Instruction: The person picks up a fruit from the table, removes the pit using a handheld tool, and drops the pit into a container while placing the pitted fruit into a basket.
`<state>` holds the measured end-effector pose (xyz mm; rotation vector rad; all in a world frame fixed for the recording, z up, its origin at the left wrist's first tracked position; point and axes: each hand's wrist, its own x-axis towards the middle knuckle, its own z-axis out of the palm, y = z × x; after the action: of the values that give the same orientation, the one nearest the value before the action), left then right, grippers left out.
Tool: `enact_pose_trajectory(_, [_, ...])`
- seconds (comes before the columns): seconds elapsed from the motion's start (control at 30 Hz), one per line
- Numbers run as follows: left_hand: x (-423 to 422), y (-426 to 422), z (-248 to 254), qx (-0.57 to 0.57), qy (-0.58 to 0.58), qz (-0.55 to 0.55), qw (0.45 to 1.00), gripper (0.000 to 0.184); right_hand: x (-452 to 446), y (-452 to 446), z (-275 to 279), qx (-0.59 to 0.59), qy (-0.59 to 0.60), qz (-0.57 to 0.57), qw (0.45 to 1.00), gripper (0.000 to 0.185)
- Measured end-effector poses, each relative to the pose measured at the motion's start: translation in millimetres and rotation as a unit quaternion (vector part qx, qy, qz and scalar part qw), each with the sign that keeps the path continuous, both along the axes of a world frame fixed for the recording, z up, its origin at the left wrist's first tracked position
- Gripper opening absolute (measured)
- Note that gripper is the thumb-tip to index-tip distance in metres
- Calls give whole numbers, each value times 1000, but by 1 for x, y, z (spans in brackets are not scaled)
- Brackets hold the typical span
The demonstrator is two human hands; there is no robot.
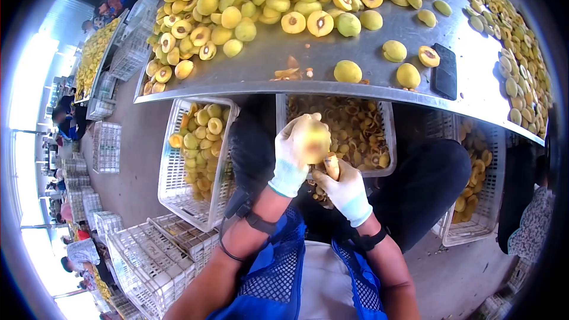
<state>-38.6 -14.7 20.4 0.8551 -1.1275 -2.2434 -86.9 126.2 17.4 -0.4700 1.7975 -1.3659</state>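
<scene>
Both my hands wear pale gloves and meet above a white crate [388, 136] of cut fruit pieces in front of my lap. My left hand [294, 148] is wrapped round a yellow fruit [315, 142], whose face towards me is blurred. Just to the right and lower, my right hand [347, 186] grips a small tool with a light brown handle [332, 166]. The tool's working end is hidden at the fruit's lower edge.
A metal table [237, 80] bears many whole and halved fruits [231, 18] and a dark phone [445, 72]. White crates of fruit stand at left [167, 172] and right [468, 234]. Empty crates [139, 261] are lower left. Other people [83, 252] are at far left; one [533, 219] sits at right.
</scene>
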Motion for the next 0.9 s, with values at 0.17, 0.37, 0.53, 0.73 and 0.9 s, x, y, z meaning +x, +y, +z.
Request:
enact_pose_trajectory(0.17, [-5,7,2,-70,-54,15,996,32,3,0,-3,3,45,-2,999,22])
enact_pose_trajectory(0.37, [-6,16,-1,-118,-35,22,992,23,4,2,-6,1,-36,14,999,22])
enact_pose_trajectory(0.53, [-3,15,-2,-121,-64,-15,990,23,0,5,-9,1,-109,54,993,20])
enact_pose_trajectory(0.73, [-5,11,-6,-163,-87,-63,981,23,-9,5,8,28,-240,86,967,18])
enact_pose_trajectory(0.9, [-5,13,-13,-171,-31,-60,983,22,-12,11,11,-26,-337,106,935,16])
